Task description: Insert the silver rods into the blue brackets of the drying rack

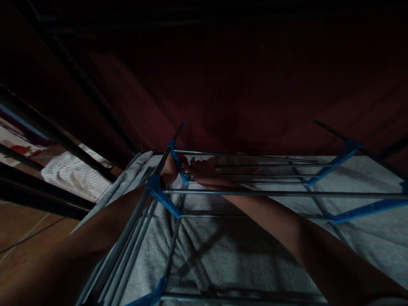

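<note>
A rack of grey metal tubes (274,194) with blue plastic brackets (164,200) lies across a grey blanket in dim light. My left hand (169,171) reaches to the far left end of the rack, its fingers curled round a blue bracket (179,162). Just right of it, my right hand (204,169) is closed at the end of a thin metal tube (270,166), close to that same bracket. Shadow hides the exact fingertips. My right forearm passes under the nearer long tube. More blue brackets (333,168) join the tubes at the right.
The grey blanket (223,246) spreads beneath the rack. Several loose-looking tubes (127,246) run along the lower left. A dark red wall or panel (229,93) stands behind. Dark bars (86,85) border the left side, with striped cloth (76,174) and brown floor (28,233) beyond.
</note>
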The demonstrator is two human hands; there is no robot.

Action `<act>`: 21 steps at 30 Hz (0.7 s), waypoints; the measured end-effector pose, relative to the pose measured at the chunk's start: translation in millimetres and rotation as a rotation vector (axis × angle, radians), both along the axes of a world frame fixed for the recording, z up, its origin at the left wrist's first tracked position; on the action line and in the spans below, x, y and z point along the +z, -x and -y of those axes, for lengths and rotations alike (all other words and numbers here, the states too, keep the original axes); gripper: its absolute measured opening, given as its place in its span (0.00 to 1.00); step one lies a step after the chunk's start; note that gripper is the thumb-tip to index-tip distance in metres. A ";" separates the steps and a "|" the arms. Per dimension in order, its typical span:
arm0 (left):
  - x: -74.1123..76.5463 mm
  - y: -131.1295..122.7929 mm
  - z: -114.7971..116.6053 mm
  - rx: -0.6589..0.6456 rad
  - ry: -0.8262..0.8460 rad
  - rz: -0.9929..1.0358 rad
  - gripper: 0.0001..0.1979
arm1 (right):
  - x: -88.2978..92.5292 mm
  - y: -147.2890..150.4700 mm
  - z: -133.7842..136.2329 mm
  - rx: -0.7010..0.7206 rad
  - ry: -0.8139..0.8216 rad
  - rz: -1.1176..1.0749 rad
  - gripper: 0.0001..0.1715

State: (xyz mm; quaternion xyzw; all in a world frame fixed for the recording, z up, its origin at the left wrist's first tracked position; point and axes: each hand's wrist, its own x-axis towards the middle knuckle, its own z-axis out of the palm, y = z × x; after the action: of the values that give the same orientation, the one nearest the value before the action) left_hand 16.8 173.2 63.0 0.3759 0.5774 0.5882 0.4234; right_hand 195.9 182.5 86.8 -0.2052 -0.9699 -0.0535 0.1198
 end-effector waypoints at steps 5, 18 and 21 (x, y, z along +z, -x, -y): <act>2.0 -3.7 -0.1 0.066 -0.042 0.032 0.22 | 3.0 3.8 2.8 0.006 -0.005 -0.012 0.23; 3.5 -5.9 5.0 -0.021 -0.040 0.041 0.21 | 8.5 9.2 -7.4 -0.083 0.112 0.021 0.19; 6.0 -7.6 5.7 -0.004 -0.031 0.042 0.20 | 10.0 10.1 -7.8 -0.086 0.140 0.012 0.20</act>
State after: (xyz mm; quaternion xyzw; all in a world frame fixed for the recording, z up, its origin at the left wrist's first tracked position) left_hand 24.4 167.5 69.0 0.3713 0.5585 0.6038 0.4308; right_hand 185.7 190.3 96.8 -0.2545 -0.9622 0.0082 0.0969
